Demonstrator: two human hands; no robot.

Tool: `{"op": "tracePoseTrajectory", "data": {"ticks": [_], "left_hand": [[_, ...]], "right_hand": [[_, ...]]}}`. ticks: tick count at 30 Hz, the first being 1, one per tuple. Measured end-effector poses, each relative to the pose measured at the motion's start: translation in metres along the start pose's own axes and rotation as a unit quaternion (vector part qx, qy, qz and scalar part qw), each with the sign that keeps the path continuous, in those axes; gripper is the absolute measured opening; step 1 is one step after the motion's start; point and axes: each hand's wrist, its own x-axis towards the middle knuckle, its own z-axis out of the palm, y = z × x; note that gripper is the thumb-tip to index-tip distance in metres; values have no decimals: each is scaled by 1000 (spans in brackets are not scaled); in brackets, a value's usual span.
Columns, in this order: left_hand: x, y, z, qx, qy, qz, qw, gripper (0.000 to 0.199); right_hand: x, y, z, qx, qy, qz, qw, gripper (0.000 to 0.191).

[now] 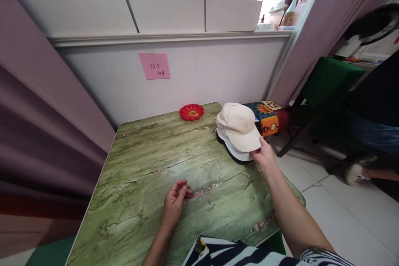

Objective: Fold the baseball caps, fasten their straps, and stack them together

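At the right side of the green wood-patterned table point(134, 166), several caps are stacked, a cream cap point(238, 122) on top, with a white cap point(238, 152) and a dark brim beneath it. My right hand point(263, 153) grips the cream cap by the right edge of its brim, thumb on top and fingers below. Nearer to me, left of the caps, my left hand point(176, 199) rests over the table with its fingers loosely curled; it touches no cap, and whether its fingertips hold anything is too small to tell.
A red scalloped dish point(191, 112) stands at the table's back edge by the wall. Beyond the right corner is a colourful patterned box-like seat point(264, 116). A green-covered chair point(332, 79) and a seated person's leg point(377, 173) are farther right.
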Motion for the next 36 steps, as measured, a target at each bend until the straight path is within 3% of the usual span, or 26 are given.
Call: {"op": "tracePoseTrajectory", "data": {"ticks": [5,10,14,18,23,25,28,30,33,36], "left_hand": [[0,-2,-1,6,-4,2,1000,35],[0,-2,-1,7,-5,7,1000,33],[-1,-1,-1,17,-5,6,1000,34],[0,-3,-2,23,-9,9,1000,37],[2,-7,-4,29,-14,15,999,37],[3,-8,-4,30,-17,17,999,37],[4,-8,-3,32,-15,17,999,37],[3,-8,-3,31,-13,17,999,38],[2,-8,-3,31,-13,15,999,38],[1,-8,-3,28,-10,13,999,37]], "right_hand": [[-3,-1,-7,8,51,16,999,19],[-4,-7,-11,-8,13,-2,1000,17],[-1,-3,-18,-33,63,-24,997,14],[6,4,-31,-116,91,-102,984,18],[3,-1,-42,-236,151,-224,933,43],[-6,-8,-37,-293,158,-324,886,58],[-23,-12,-20,-475,93,-472,737,77],[-30,-6,-6,-586,44,-472,657,89],[-32,11,4,-689,25,-416,592,106],[-25,26,2,-732,39,-358,578,115]]}}
